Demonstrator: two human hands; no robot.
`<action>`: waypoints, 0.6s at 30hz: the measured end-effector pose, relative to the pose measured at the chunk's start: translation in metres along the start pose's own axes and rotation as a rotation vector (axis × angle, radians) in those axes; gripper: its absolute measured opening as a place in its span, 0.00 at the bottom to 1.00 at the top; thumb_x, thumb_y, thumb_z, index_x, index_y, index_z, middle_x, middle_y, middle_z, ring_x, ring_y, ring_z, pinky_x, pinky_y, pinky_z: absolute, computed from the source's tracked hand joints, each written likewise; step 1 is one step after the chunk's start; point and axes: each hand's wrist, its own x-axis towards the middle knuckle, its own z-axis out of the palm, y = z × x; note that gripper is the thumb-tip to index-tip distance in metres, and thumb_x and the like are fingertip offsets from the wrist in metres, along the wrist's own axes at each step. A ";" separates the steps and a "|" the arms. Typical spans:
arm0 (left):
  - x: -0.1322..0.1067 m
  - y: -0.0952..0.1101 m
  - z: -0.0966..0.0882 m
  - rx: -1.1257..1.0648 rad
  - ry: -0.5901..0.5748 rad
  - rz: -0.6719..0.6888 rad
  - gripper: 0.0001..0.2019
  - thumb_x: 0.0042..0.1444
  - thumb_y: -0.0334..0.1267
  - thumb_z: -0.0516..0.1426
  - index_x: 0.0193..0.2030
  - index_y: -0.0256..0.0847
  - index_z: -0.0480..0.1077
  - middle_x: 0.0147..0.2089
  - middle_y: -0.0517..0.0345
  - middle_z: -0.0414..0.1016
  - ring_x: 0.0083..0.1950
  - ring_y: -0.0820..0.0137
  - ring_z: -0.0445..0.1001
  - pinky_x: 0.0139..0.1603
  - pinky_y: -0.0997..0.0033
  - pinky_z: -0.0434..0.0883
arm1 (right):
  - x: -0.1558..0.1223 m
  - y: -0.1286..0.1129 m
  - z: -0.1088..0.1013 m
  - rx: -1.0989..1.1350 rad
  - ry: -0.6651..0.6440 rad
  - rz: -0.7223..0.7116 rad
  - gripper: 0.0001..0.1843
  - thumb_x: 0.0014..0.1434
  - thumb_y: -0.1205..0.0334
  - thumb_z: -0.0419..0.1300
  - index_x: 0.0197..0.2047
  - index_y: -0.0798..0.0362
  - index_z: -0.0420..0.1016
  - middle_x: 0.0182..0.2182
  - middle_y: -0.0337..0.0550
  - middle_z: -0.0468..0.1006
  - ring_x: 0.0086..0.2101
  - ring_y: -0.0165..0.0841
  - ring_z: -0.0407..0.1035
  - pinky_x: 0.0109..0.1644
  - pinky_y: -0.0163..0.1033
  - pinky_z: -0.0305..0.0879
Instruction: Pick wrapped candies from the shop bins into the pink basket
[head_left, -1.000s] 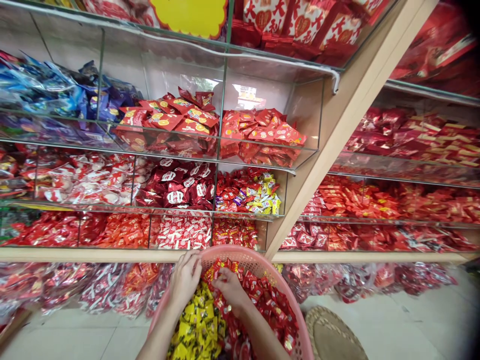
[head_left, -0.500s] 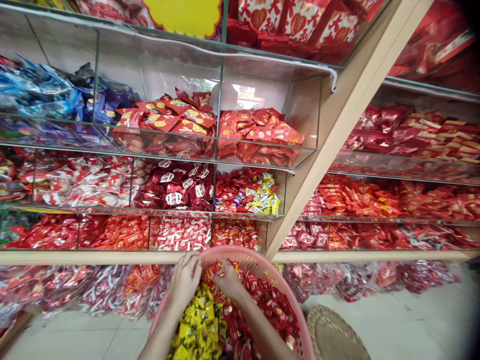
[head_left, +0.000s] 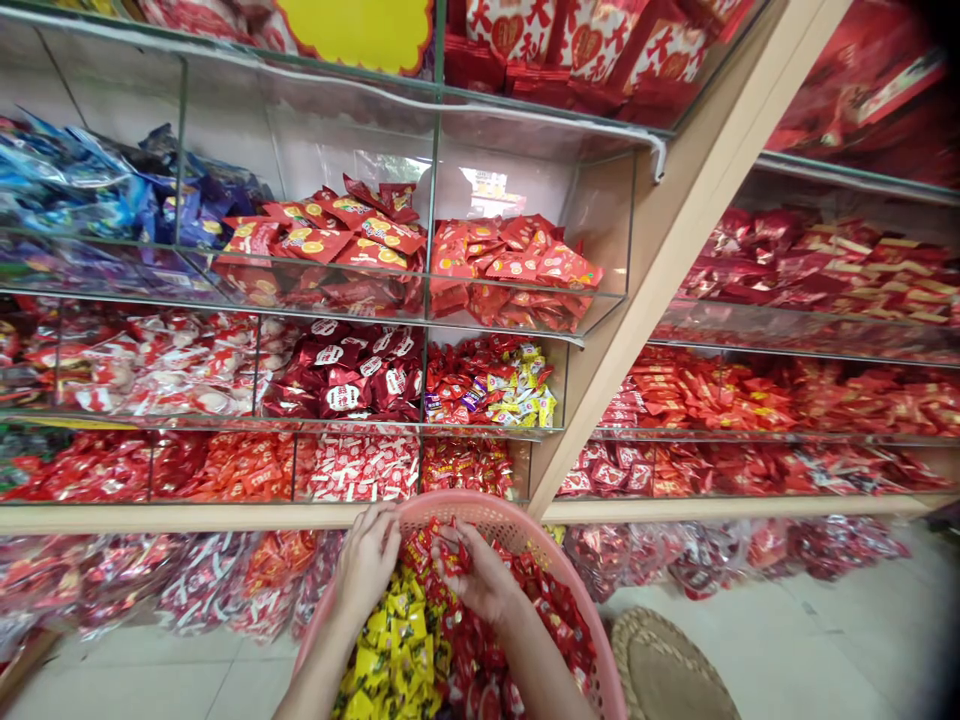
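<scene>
A pink plastic basket [head_left: 517,522] sits low in the middle of the view, filled with red wrapped candies [head_left: 555,620] on the right and yellow wrapped candies [head_left: 394,650] on the left. My left hand [head_left: 367,560] rests on the basket's left rim with its fingers curled over the edge. My right hand [head_left: 480,578] is inside the basket, palm turned up, fingers closed around a red candy [head_left: 452,556].
Glass-fronted shelf bins [head_left: 420,330] of red, dark red, white and blue packets rise ahead. A slanted wooden post [head_left: 660,270] splits the shelving. Bagged sweets [head_left: 210,580] lie under the bottom shelf. A woven mat [head_left: 667,670] lies on the tiled floor at right.
My right hand has turned palm up and lifted a red candy from the pile. My left hand stayed on the rim. The view drifted slightly.
</scene>
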 end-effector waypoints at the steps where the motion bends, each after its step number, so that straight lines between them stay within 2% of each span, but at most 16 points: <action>1: 0.000 0.000 0.000 0.001 -0.001 0.000 0.11 0.57 0.38 0.48 0.39 0.44 0.70 0.46 0.55 0.72 0.48 0.65 0.70 0.49 0.63 0.68 | -0.002 -0.001 0.002 0.060 -0.002 0.028 0.10 0.50 0.57 0.58 0.34 0.55 0.71 0.29 0.38 0.75 0.31 0.26 0.70 0.37 0.32 0.66; 4: 0.000 0.001 -0.001 -0.001 -0.008 -0.002 0.11 0.58 0.38 0.47 0.40 0.44 0.70 0.47 0.55 0.72 0.48 0.65 0.69 0.50 0.63 0.68 | -0.008 -0.002 0.006 0.109 -0.041 0.055 0.12 0.47 0.65 0.58 0.38 0.55 0.70 0.31 0.39 0.76 0.32 0.29 0.70 0.37 0.36 0.67; 7: 0.000 0.001 -0.001 -0.007 -0.013 -0.006 0.11 0.57 0.38 0.48 0.40 0.44 0.70 0.47 0.55 0.72 0.49 0.64 0.69 0.50 0.62 0.68 | -0.009 0.001 0.006 0.069 -0.081 0.045 0.22 0.41 0.71 0.58 0.43 0.53 0.68 0.33 0.39 0.76 0.34 0.31 0.71 0.37 0.37 0.67; 11: 0.000 0.000 0.000 -0.005 -0.016 -0.014 0.10 0.57 0.37 0.48 0.40 0.44 0.70 0.47 0.56 0.72 0.49 0.65 0.69 0.50 0.63 0.68 | -0.008 0.007 0.003 0.064 -0.049 0.012 0.28 0.38 0.75 0.61 0.46 0.53 0.66 0.33 0.41 0.77 0.37 0.34 0.73 0.35 0.35 0.67; 14: 0.000 0.000 0.001 -0.001 -0.013 -0.004 0.11 0.58 0.38 0.48 0.40 0.44 0.70 0.47 0.56 0.72 0.49 0.65 0.69 0.50 0.63 0.67 | -0.008 0.009 0.000 0.060 -0.018 -0.018 0.27 0.38 0.74 0.64 0.45 0.55 0.66 0.33 0.44 0.78 0.38 0.34 0.74 0.34 0.33 0.67; 18: 0.001 0.000 0.001 0.003 -0.010 -0.004 0.11 0.58 0.38 0.47 0.39 0.44 0.70 0.46 0.55 0.72 0.49 0.65 0.70 0.50 0.63 0.67 | -0.004 0.011 -0.004 0.071 -0.018 -0.052 0.19 0.40 0.71 0.67 0.38 0.57 0.71 0.33 0.46 0.79 0.38 0.34 0.74 0.36 0.32 0.68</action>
